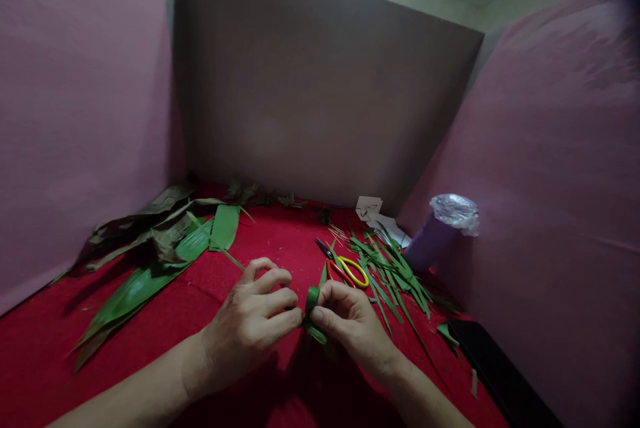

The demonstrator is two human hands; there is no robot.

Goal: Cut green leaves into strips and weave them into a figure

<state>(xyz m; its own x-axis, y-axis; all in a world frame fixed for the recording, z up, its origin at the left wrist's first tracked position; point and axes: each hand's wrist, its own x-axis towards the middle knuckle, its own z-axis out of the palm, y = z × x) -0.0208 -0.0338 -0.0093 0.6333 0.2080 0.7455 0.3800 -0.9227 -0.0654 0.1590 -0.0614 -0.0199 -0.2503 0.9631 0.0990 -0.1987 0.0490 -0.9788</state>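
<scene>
"Where is the leaf loop [313, 298]?"

"Up off the red cloth [280, 235], between the two hands. The right grip [320, 301] has it: thumb and forefinger pinch its right side, so the curled band stands just beyond the thumb tip and the folded part hangs below."

"And the left grip?"

"The left grip [297, 315] comes in from the other side, fingers bent, the lowest ones right up against the fold. Its thumb is hidden, so I can't tell whether it pinches anything."

"How would you expect the loop to handle?"

"Next to no weight, I'd say. Supple along the curve but springy, so it probably wants to uncurl if let go. The surface looks smooth and may slip a little under a fingertip."

"Fragile?"

"Likely to crease, or split along the grain, if squeezed hard. I'd hold it low, where the layers gather, and leave the round band unpressed."

"Anything close by?"

"The scissors [329, 255] lie just beyond the right grip, with cut leaf strips [393, 268] to their right."
</scene>
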